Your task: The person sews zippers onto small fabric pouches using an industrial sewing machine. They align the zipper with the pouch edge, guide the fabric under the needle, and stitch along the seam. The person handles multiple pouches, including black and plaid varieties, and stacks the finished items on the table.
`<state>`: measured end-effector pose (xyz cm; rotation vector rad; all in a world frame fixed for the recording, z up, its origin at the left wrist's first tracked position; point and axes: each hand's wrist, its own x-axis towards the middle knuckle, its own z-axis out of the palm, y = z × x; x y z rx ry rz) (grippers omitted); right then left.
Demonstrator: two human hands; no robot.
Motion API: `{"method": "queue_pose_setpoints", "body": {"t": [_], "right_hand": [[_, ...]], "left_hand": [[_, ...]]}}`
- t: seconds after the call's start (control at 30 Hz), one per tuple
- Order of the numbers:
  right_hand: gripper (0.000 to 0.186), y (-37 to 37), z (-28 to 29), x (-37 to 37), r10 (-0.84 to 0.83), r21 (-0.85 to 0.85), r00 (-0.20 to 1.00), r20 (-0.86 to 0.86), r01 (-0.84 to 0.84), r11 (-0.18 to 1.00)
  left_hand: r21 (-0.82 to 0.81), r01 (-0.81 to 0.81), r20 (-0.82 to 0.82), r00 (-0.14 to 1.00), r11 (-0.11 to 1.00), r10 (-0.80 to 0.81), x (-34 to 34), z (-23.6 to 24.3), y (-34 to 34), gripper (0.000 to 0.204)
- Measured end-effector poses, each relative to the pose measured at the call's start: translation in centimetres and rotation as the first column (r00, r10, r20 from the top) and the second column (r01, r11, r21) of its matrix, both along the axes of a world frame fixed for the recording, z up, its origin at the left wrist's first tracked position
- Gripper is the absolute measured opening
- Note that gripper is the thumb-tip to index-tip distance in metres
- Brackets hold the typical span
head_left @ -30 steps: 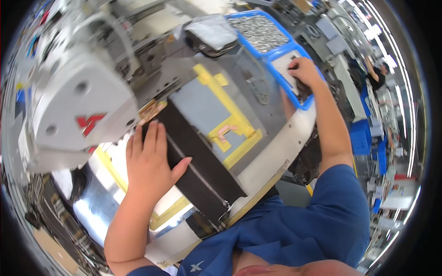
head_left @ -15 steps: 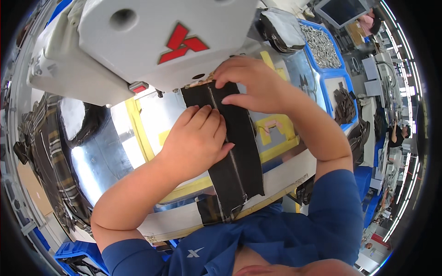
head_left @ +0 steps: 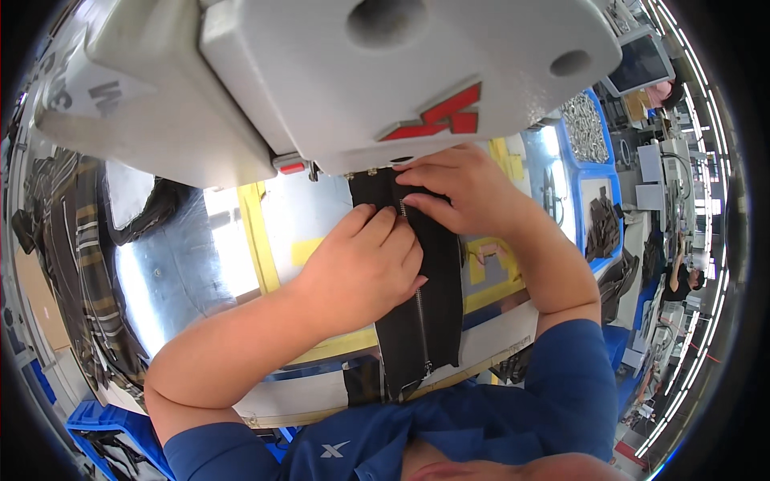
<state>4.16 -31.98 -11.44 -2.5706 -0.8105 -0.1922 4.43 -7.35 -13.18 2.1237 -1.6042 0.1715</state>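
A strip of black fabric [head_left: 439, 309] with a metal zipper [head_left: 423, 329] along it runs lengthwise from beneath the white sewing machine head [head_left: 321, 88] toward my body. My left hand [head_left: 365, 260] rests flat on the strip, fingertips over the zipper line and thumb apart. Closer to the machine, my right hand [head_left: 465, 188] touches the strip's far end, its thumb and forefinger spread with a gap between them. The machine head hides the needle area and the far edge of the fabric.
Yellow tape [head_left: 257, 236] marks the shiny work surface. Plaid garments [head_left: 100, 264] hang at the left. On the right stand a blue bin of metal pieces [head_left: 584, 132] and a blue bin of dark fabric pieces [head_left: 603, 228]. Another person [head_left: 682, 276] is farther right.
The view has shifted, so the machine head looms larger and lower. Both hands stay on the black strip, and my right thumb now lies nearer the zipper line.
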Motion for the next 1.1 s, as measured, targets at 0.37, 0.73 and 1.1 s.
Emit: {"method": "queue_pose_setpoints", "body": {"t": [0.37, 0.73, 1.1], "right_hand": [[0.019, 0.1, -1.0, -0.2, 0.006, 0.001, 0.999, 0.049, -0.006, 1.0], [0.023, 0.8, -0.8, -0.6, -0.018, -0.007, 0.988, 0.153, 0.019, 1.0], [0.02, -0.5, 0.5, -1.3, 0.026, -0.097, 0.999, -0.043, -0.03, 0.995]], "left_hand": [[-0.014, -0.015, -0.037, 0.999, 1.0, 0.015, 0.2, -0.1, 0.0, 0.052], [0.099, -0.181, 0.004, 0.983, 0.979, 0.181, 1.5, 0.5, 0.0, 0.077], [0.234, -0.221, 0.004, 0.974, 0.947, 0.226, 1.7, 2.5, -0.4, 0.074]]}}
